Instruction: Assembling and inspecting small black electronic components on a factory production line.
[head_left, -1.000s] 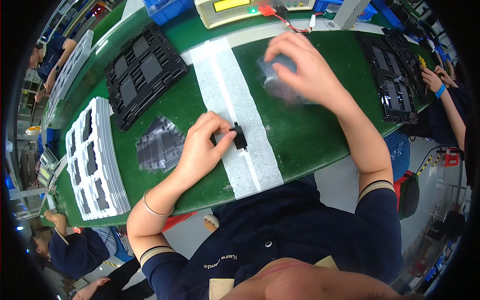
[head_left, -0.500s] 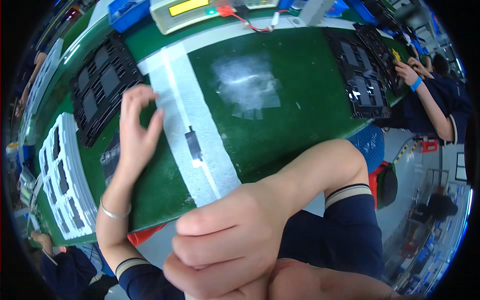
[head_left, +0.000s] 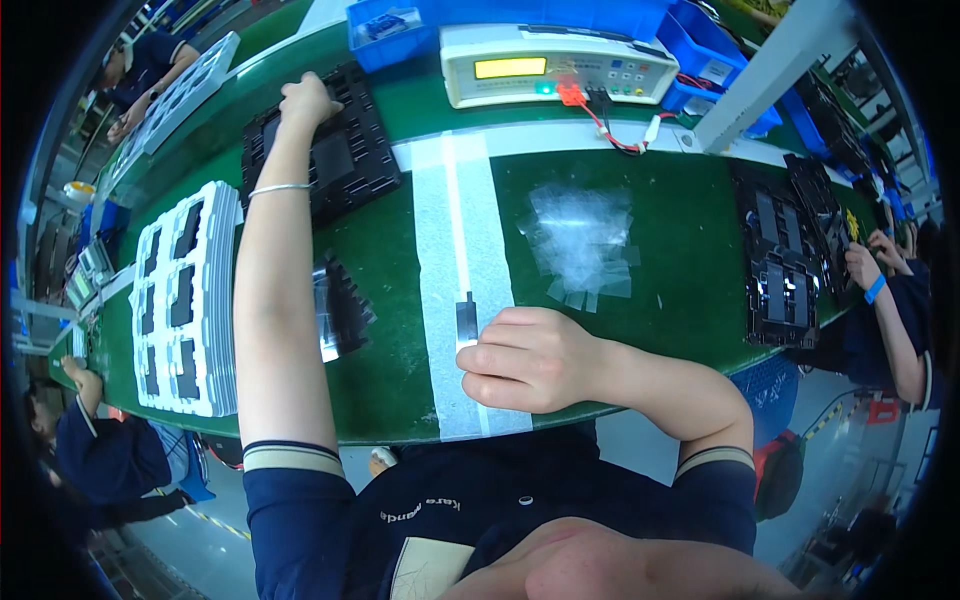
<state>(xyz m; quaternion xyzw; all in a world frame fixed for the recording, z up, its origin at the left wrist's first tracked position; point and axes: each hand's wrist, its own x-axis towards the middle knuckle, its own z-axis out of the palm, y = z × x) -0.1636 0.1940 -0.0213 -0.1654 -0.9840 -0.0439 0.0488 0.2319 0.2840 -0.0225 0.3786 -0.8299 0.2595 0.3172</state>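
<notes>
My left hand (head_left: 308, 102) reaches over the black compartment tray (head_left: 365, 150) at the far left. Its thumb stands apart from the bent fingers, and nothing shows between them. Over the pale strip (head_left: 440, 230) on the green table, my right hand (head_left: 535, 360) is closed with its fingers curled. Its fingertips meet the lower end of a small flat black piece (head_left: 466, 318) with a narrow tab at the top. Whatever those fingers pinch is hidden. Dark film-like pieces (head_left: 343, 310) lie right of my left forearm.
White trays (head_left: 215, 300) are stacked at left. A bench meter (head_left: 550, 70) with red and black leads stands at the back beside blue bins (head_left: 392, 35). Clear tape patches (head_left: 580, 240) cover the table centre. More black trays (head_left: 780, 260) lie right, near a co-worker's hands (head_left: 862, 262).
My left hand has moved forward onto the black tray. My right hand has gone from close in front of me down to the black piece on the strip. The view has shifted.
</notes>
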